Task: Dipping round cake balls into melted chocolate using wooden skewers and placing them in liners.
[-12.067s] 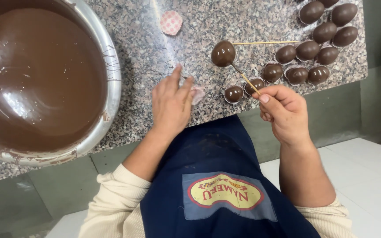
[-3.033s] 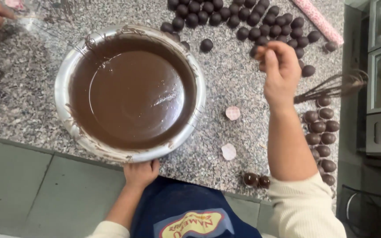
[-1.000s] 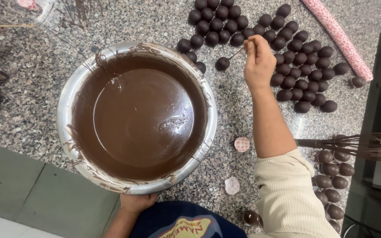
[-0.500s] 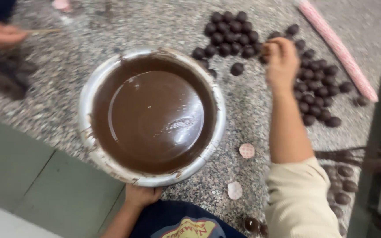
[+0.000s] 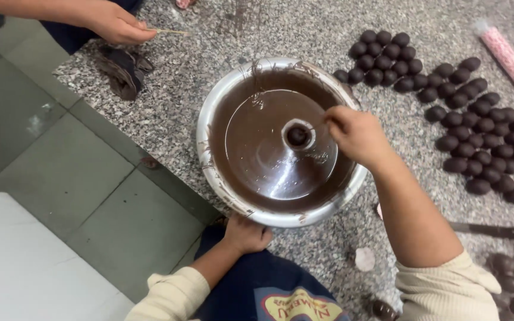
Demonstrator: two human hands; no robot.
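Our right hand pinches what looks like a skewer, dunking one ball in the chocolate bowl; our left hand grips its rim; the heap of balls on the surface looks undipped

A speckled grey granite countertop fills the right and far part of the scene, its edge running diagonally from far left to near right. Left of it lies a floor of large grey-green tiles with pale grout lines, turning to white tiles at the near left. The light is soft and even.
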